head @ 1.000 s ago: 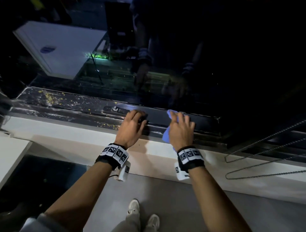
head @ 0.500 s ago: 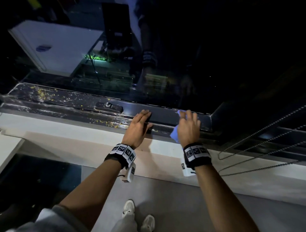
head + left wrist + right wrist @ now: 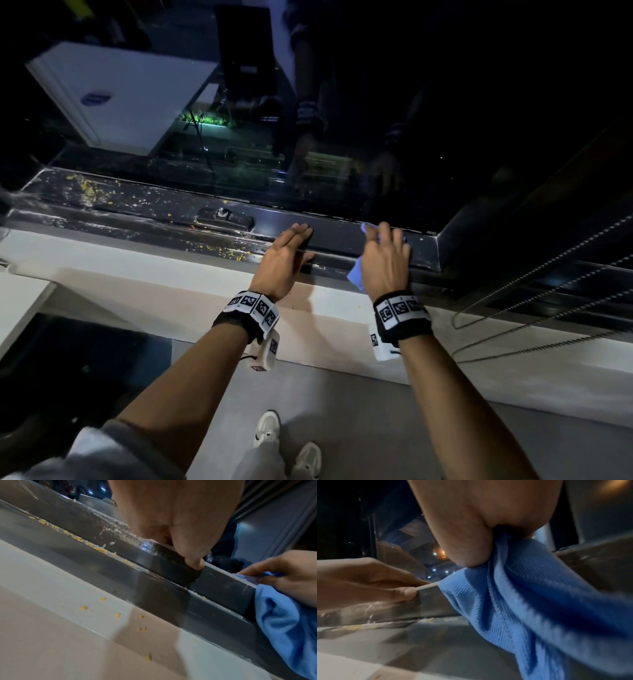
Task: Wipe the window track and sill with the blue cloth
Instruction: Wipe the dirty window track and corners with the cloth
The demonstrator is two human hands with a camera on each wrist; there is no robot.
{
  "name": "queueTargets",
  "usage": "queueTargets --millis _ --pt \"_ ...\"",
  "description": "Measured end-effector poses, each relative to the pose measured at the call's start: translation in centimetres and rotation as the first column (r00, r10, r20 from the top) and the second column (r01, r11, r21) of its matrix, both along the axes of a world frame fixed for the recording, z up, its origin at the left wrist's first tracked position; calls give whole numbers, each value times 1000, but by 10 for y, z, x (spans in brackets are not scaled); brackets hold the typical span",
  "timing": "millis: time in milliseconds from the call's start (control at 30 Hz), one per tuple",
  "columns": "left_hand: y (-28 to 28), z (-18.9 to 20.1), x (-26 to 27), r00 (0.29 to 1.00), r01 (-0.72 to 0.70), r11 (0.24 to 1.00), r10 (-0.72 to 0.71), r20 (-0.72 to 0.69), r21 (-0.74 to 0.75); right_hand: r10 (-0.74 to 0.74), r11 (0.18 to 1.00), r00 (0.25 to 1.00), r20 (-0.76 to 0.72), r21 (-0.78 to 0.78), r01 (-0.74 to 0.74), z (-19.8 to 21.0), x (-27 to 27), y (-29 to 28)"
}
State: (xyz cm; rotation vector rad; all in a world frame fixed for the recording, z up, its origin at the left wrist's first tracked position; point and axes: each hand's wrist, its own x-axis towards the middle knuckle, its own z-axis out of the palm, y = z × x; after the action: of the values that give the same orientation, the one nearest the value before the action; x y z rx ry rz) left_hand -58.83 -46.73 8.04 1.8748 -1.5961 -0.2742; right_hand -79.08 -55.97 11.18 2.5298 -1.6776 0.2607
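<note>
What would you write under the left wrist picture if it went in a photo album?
Left hand braced on the dark window track, right hand pressing the blue cloth beside it, yellow crumbs dotting the sill.

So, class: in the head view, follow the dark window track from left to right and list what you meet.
Yellow crumbs → black latch → left hand → blue cloth → right hand → bead cords.
</note>
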Motion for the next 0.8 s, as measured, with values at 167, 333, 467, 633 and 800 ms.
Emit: queueTargets --millis 167,333,467,633,800 --pt "-2 0 -3 1000 -19 1000 19 1 0 -18 999 996 83 46 14 10 19 19" --pt "-3 -2 -1 1000 -9 1000 9 0 -16 178 983 984 15 36 -179 5 47 36" --pt "-3 0 0 1000 -1 1000 1 2 -13 -40 998 993 -108 48 46 13 4 12" --pt "-2 -4 -3 1000 -21 1000 21 17 9 -212 972 940 -268 41 231 15 -37 -12" --pt "-1 -3 -4 1000 -23 1000 23 5 5 -266 924 925 -273 200 325 23 -28 -30"
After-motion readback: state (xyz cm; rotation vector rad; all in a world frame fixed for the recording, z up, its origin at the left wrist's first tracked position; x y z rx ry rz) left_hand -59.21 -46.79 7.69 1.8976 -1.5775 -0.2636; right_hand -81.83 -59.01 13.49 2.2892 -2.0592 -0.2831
